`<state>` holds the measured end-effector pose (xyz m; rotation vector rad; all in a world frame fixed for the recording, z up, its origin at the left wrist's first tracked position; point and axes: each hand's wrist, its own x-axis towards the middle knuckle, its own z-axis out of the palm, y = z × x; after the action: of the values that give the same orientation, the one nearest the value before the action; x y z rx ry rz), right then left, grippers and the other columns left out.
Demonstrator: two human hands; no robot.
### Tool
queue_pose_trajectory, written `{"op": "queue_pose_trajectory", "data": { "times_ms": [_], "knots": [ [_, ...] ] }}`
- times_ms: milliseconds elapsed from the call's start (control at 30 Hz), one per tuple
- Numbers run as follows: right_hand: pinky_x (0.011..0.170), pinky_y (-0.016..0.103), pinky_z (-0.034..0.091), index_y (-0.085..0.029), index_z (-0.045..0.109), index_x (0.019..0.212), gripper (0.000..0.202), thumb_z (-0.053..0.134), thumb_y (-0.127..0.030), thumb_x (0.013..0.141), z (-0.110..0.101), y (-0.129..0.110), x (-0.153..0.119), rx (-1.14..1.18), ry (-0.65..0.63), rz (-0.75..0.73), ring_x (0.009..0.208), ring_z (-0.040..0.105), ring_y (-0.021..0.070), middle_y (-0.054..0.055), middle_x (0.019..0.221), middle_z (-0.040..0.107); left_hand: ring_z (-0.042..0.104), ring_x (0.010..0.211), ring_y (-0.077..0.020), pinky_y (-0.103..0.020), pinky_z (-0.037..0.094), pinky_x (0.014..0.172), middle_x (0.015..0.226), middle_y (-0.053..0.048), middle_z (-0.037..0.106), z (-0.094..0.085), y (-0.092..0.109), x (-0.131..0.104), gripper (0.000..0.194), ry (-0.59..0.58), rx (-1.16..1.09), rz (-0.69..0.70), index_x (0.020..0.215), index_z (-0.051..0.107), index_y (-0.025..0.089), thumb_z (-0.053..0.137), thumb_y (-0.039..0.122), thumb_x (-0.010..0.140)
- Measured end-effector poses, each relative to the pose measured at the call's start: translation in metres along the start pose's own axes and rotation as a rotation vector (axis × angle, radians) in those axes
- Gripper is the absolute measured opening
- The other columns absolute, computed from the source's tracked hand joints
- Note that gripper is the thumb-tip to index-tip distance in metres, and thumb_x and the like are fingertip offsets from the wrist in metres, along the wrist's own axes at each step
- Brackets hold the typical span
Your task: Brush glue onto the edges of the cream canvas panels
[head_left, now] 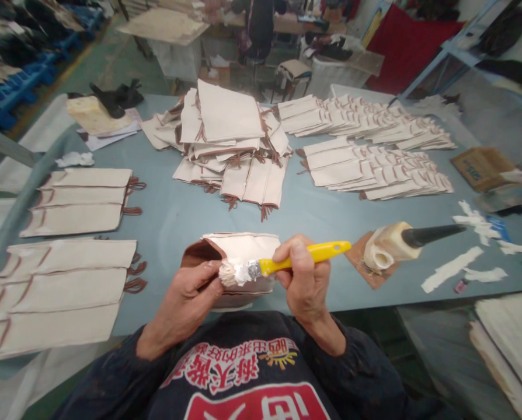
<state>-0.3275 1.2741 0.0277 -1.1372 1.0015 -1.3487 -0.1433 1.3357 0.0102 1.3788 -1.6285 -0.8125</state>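
My right hand grips a yellow-handled paintbrush whose bristles carry a thick white paste. The bristle end lies close to the open edge of a cream fabric bag with a brown lining. At that edge my left hand pinches the bag between thumb and fingers, just beside the bristles. Whether the bristles touch the bag I cannot tell. The bag rests on the blue-grey table in front of me, its open mouth facing left.
Cream pieces are heaped in a pile at the back middle. Overlapping rows lie back right, and more bags lie left. A cream bottle with a black nozzle stands right, near white scraps. Beyond the table a person sits.
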Motion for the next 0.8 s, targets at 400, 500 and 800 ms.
{"op": "queue_pose_trajectory", "data": {
  "times_ms": [400,500,800],
  "knots": [
    [0.033,0.018,0.027,-0.021,0.06,0.065,0.04,0.054,-0.047,0.095,0.014,0.004,0.004,0.017,0.057,0.03,0.034,0.036,0.0058,-0.009,0.043,0.039,0.063,0.061,-0.0132,-0.02,0.049,0.058,0.069,0.0,0.071,0.004,0.005,0.006,0.021,-0.037,-0.05,-0.028,0.082,0.075,0.014,0.058,0.017,0.093],
    [0.035,0.018,0.028,-0.021,0.06,0.068,0.039,0.053,-0.047,0.096,0.012,0.004,0.006,0.064,0.12,-0.02,0.035,0.037,0.006,-0.01,0.042,0.038,0.069,0.071,-0.0153,-0.021,0.052,0.064,0.077,-0.002,0.075,0.004,0.007,0.007,0.021,-0.018,-0.077,-0.076,0.093,0.078,0.013,0.058,0.018,0.094],
    [0.036,0.019,0.029,-0.021,0.058,0.07,0.04,0.052,-0.052,0.096,0.013,0.016,-0.002,0.055,0.169,0.026,0.033,0.035,0.0062,-0.011,0.041,0.038,0.072,0.078,-0.0181,-0.024,0.056,0.073,0.088,-0.006,0.081,0.003,0.006,0.003,0.025,0.01,-0.104,-0.108,0.103,0.081,0.014,0.06,0.021,0.094]
  ]
}}
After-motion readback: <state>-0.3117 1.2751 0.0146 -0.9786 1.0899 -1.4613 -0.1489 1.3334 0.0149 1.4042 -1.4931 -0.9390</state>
